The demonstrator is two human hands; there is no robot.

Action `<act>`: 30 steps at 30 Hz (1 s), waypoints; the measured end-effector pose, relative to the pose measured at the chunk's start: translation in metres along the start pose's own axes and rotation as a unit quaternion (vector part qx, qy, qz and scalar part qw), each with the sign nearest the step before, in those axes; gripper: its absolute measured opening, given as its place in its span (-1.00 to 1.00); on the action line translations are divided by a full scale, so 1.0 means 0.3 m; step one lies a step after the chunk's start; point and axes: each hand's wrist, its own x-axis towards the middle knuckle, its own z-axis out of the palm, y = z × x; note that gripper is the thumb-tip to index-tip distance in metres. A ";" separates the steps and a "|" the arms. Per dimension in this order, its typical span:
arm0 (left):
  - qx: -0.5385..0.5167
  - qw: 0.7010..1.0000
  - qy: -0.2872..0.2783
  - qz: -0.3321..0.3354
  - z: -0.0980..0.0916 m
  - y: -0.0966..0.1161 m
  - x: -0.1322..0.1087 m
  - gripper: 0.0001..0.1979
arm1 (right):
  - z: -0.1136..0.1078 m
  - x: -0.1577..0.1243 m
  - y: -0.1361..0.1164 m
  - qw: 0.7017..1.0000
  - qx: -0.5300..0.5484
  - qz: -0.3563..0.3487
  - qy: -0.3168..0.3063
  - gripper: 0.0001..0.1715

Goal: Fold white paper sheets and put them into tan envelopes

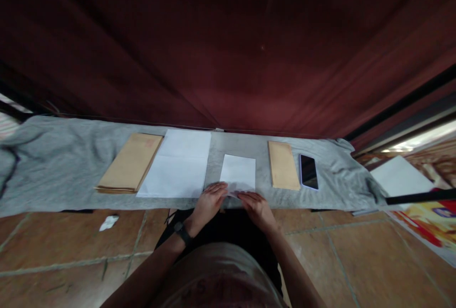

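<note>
A small white sheet of paper [238, 170] lies on the grey cloth straight in front of me, its near edge curled up a little. My left hand [213, 198], with a dark watch on the wrist, grips the sheet's near left corner with its fingers together. At the near right corner, my right hand [257, 206] pinches the same edge. The thumbs are mostly hidden. Left of the sheet is a stack of larger white paper [178, 165] with a crease across it, beside a pile of brown envelopes [130, 163]. To the right lies a smaller stack of brown envelopes [284, 165].
A phone [308, 172] with a dark screen rests right of the small envelopes. The grey cloth [64, 156] covers a long narrow surface against a dark red wall [228, 61]. On the tiled floor are a white scrap [109, 223] and, at right, a colourful printed box [432, 225].
</note>
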 end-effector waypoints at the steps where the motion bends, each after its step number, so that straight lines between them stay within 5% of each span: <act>1: -0.003 1.000 0.007 -0.005 0.000 0.004 -0.004 -0.73 | 0.001 -0.011 0.015 0.999 0.017 0.019 0.019 -0.57; 6: -0.035 0.998 0.036 -0.030 -0.001 0.011 -0.031 -0.80 | 0.014 -0.066 0.086 0.988 0.074 0.104 0.082 -0.72; 14: -0.030 0.985 0.034 -0.166 -0.003 0.014 0.042 -0.82 | 0.034 -0.017 0.082 0.973 0.011 0.196 0.120 -0.55; 22: 0.035 0.979 0.025 -0.198 -0.027 0.028 0.122 -0.85 | 0.019 0.078 0.076 0.934 -0.081 0.344 0.050 -0.60; 30: 0.124 0.953 -0.048 -0.273 -0.033 0.023 0.191 -0.74 | -0.014 0.159 0.067 0.904 -0.120 0.409 -0.018 -0.58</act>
